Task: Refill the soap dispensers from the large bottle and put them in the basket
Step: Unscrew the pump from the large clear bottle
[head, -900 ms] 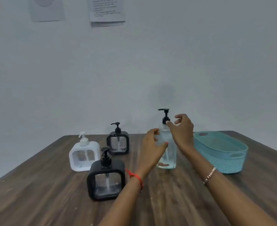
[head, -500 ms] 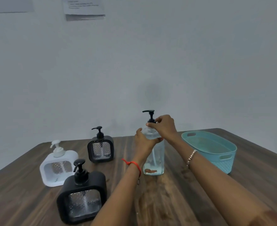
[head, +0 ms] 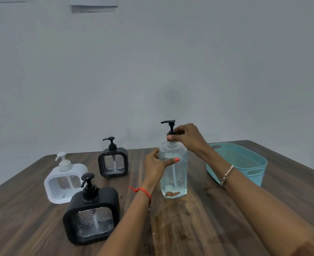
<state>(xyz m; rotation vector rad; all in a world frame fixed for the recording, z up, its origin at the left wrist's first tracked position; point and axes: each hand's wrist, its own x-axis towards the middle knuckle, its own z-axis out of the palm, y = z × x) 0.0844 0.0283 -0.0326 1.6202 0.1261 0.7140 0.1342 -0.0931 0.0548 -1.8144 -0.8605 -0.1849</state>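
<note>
Arms: 2 in view. Left forearm and right forearm are bare up to the frame edge.
Left wrist: 1 thin red thread, tied snug, with a short loose end sticking out at the outer side.
Right wrist: 1 slim metal bracelet of small links, pale silver-pink sheen.
Left hand: left thumbnail painted glossy coral-red.
Right hand: right thumbnail looks tinted, shade unclear. Other nails hidden.
</note>
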